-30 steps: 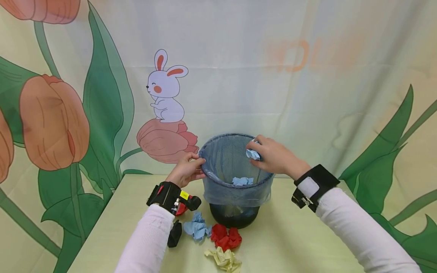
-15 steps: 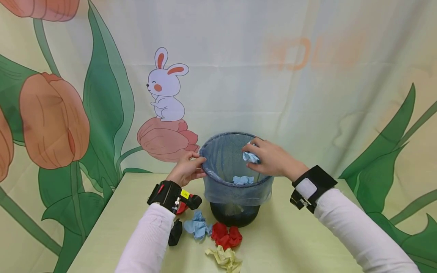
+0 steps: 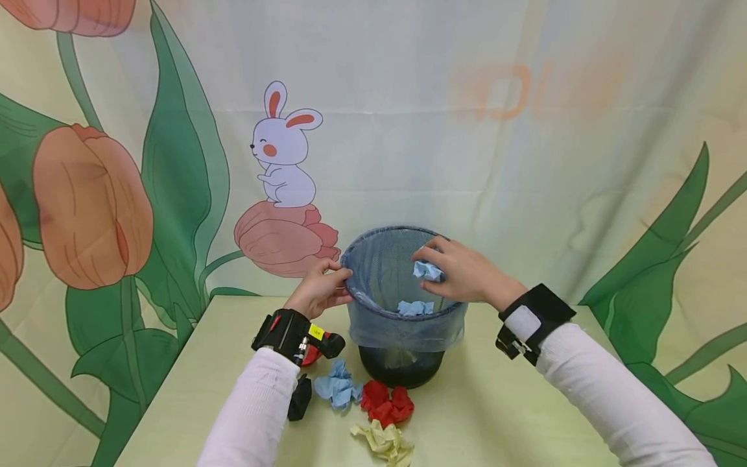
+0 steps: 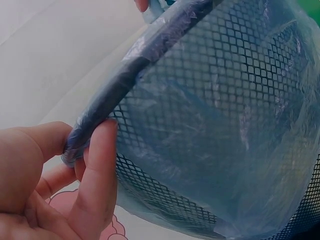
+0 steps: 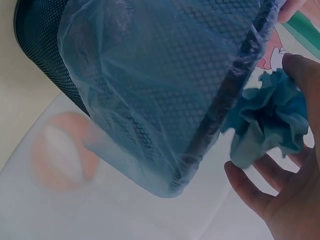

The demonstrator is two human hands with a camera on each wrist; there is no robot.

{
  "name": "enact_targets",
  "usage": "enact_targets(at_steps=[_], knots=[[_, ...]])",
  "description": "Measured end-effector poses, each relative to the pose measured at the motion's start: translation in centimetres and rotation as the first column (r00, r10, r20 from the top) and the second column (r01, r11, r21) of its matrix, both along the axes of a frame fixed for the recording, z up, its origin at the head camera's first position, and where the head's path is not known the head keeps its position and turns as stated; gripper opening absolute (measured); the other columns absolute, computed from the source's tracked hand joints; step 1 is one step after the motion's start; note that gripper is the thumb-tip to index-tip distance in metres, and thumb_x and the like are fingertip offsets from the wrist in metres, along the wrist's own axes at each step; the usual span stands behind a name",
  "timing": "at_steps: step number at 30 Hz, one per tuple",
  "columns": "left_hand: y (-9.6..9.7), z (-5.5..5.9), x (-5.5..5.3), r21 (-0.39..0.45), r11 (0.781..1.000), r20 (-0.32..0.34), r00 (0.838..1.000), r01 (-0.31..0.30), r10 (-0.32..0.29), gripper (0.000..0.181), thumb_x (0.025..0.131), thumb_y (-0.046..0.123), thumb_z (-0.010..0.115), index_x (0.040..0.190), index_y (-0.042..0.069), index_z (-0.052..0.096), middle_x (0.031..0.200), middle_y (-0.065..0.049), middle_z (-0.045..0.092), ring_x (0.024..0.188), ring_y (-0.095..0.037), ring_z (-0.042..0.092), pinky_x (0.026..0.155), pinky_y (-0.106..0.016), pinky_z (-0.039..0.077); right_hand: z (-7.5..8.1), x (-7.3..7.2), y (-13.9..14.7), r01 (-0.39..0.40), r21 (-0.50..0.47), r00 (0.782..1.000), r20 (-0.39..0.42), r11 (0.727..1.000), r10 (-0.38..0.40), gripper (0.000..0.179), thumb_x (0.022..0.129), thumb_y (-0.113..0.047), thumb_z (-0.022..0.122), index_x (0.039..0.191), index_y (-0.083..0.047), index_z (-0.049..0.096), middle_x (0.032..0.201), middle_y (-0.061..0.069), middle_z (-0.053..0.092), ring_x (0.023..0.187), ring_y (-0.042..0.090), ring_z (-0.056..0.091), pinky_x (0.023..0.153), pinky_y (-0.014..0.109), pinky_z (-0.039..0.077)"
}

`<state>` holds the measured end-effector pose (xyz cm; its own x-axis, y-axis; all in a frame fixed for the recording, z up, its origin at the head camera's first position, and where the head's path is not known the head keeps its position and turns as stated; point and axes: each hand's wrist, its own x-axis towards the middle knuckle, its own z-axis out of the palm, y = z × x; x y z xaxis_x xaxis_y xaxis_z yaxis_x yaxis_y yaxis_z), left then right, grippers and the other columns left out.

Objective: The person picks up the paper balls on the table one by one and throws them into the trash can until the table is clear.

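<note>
The left hand pinches the rim of a lined bin standing on the bench; the right hand grips a crumpled blue paper over its mouth. Another blue wad lies inside; red paper and yellow paper lie nearer the person.
</note>
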<state>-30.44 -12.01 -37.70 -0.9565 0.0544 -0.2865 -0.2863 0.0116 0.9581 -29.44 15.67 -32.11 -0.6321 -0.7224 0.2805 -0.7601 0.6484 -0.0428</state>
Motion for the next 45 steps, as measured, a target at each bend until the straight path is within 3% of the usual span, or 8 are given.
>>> enact_targets(at_steps=[7, 17, 21, 27, 37, 45], knots=[[-0.1, -0.2, 0.1, 0.0, 1.0, 0.007, 1.0, 0.005, -0.005, 0.016, 0.093, 0.015, 0.053, 0.099, 0.011, 0.039, 0.085, -0.009, 0.044, 0.063, -0.015, 0.055, 0.061, -0.027, 0.057, -0.2, 0.1, 0.0, 0.024, 0.005, 0.998, 0.053, 1.0, -0.024, 0.043, 0.086, -0.032, 0.063, 0.124, -0.015, 0.052, 0.12, 0.008, 0.049, 0.098, 0.024, 0.052, 0.078, 0.036, 0.049], [-0.1, -0.1, 0.1, 0.001, 1.0, 0.003, 1.0, 0.003, -0.003, 0.016, 0.093, 0.015, 0.054, 0.1, 0.011, 0.04, 0.082, -0.008, 0.046, 0.061, -0.014, 0.055, 0.061, -0.026, 0.057, -0.7, -0.3, 0.2, 0.056, -0.028, 0.998, -0.01, 0.998, -0.056, 0.034, 0.089, -0.026, 0.061, 0.119, -0.012, 0.057, 0.115, 0.011, 0.054, 0.1, 0.027, 0.054, 0.082, 0.04, 0.049], [-0.1, 0.0, 0.1, -0.005, 1.0, 0.0, 1.0, 0.003, -0.003, 0.017, 0.093, 0.015, 0.054, 0.1, 0.011, 0.04, 0.082, -0.008, 0.046, 0.061, -0.014, 0.055, 0.061, -0.027, 0.057, -0.7, -0.4, 0.5, 0.094, -0.042, 0.995, -0.016, 0.995, -0.094, 0.03, 0.088, -0.023, 0.062, 0.115, -0.011, 0.059, 0.113, 0.012, 0.056, 0.099, 0.028, 0.055, 0.081, 0.04, 0.049], [-0.2, 0.0, -0.1, 0.008, 1.0, -0.002, 1.0, 0.005, -0.005, 0.016, 0.093, 0.015, 0.054, 0.1, 0.011, 0.04, 0.082, -0.009, 0.046, 0.061, -0.014, 0.055, 0.061, -0.026, 0.057, -0.6, -0.5, 0.8, 0.175, -0.067, 0.984, -0.029, 0.982, -0.177, 0.026, 0.087, -0.018, 0.063, 0.111, -0.008, 0.061, 0.1, 0.013, 0.056, 0.082, 0.026, 0.055, 0.068, 0.037, 0.049], [-0.2, 0.0, 0.0, 0.009, 1.0, -0.007, 1.0, 0.016, -0.016, 0.016, 0.093, 0.013, 0.054, 0.1, 0.01, 0.039, 0.08, -0.008, 0.045, 0.06, -0.014, 0.056, 0.059, -0.025, 0.057, -1.0, -0.8, 1.5, 0.33, -0.141, 0.944, 0.016, 0.933, -0.331, 0.022, 0.089, -0.012, 0.058, 0.108, 0.0, 0.062, 0.097, 0.017, 0.058, 0.086, 0.028, 0.06, 0.067, 0.038, 0.051], [-0.1, 0.1, 0.0, 0.002, 1.0, -0.002, 1.0, 0.009, -0.009, 0.017, 0.093, 0.014, 0.054, 0.102, 0.01, 0.04, 0.08, -0.009, 0.046, 0.06, -0.014, 0.056, 0.06, -0.026, 0.057, -1.3, -1.1, 1.9, 0.462, -0.217, 0.885, 0.052, 0.86, -0.462, 0.02, 0.087, -0.011, 0.059, 0.1, 0.003, 0.064, 0.086, 0.018, 0.061, 0.074, 0.028, 0.058, 0.06, 0.039, 0.049]])
